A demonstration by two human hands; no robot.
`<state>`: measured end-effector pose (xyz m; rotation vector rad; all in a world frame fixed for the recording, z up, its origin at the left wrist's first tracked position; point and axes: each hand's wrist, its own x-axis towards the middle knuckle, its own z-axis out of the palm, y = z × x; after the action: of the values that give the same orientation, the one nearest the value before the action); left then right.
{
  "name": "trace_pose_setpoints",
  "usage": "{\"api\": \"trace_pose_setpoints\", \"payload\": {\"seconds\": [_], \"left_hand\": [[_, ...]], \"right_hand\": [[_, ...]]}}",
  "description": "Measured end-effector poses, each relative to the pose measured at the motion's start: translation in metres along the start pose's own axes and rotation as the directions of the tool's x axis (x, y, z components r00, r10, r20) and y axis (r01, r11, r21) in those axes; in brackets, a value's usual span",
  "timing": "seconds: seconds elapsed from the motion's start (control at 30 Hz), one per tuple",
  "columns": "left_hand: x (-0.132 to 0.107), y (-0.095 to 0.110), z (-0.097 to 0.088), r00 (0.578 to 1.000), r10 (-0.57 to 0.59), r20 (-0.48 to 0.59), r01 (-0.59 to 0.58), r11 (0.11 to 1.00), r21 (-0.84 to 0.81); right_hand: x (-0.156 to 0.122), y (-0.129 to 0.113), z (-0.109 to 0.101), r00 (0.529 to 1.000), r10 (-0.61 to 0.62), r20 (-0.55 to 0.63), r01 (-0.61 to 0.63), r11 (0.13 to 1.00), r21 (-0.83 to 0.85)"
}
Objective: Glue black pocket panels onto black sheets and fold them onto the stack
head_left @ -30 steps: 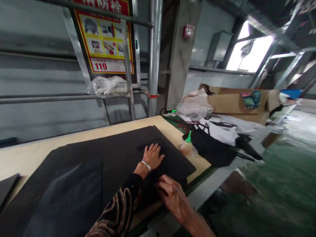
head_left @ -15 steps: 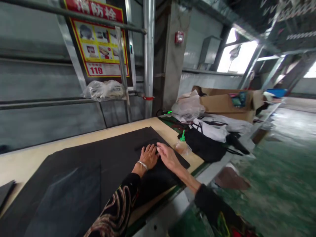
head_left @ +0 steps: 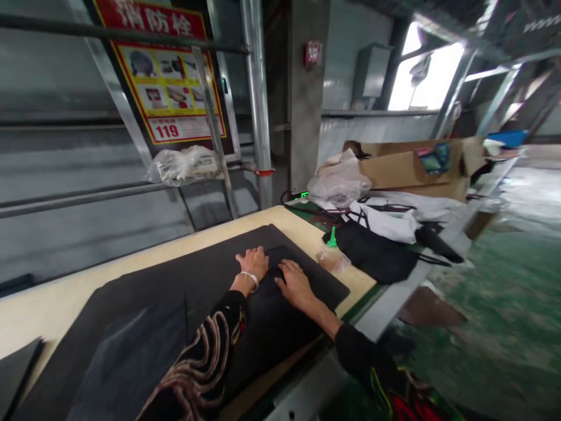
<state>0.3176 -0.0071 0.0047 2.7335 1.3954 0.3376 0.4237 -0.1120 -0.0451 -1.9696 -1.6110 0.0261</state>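
Left hand [head_left: 255, 263] (braceleted), right hand [head_left: 298, 285] just apart, both palm-down on black material [head_left: 272, 327], bottle [head_left: 332, 255] nearby

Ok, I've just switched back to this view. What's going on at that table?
A person is working with bare hands on black material spread over a pale tabletop. The left hand, with a bracelet at the wrist, and the right hand both rest on it, side by side and apart. No tool shows in either hand. A bottle with a green nozzle stands just beyond the material's right edge.
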Motion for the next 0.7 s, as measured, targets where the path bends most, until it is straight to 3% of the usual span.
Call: {"api": "trace_pose_setpoints", "payload": {"seconds": [0.17, 0.33, 0.7], "left_hand": [[0.025, -0.003, -0.003, 0.996, -0.006, 0.087, 0.003, 1.0, 0.028], [0.04, 0.001, -0.008, 0.991, 0.026, 0.132, -0.029, 0.999, 0.019], [0.021, 0.002, -0.001, 0.994, 0.109, -0.011, -0.108, 0.993, 0.038]], "right_hand": [[-0.003, -0.003, -0.001, 0.999, -0.02, 0.042, 0.025, 0.99, -0.142], [-0.005, -0.004, -0.002, 0.999, -0.016, 0.034, 0.021, 0.985, -0.17], [-0.003, -0.012, -0.007, 0.997, 0.014, 0.079, 0.003, 0.977, -0.215]]}}
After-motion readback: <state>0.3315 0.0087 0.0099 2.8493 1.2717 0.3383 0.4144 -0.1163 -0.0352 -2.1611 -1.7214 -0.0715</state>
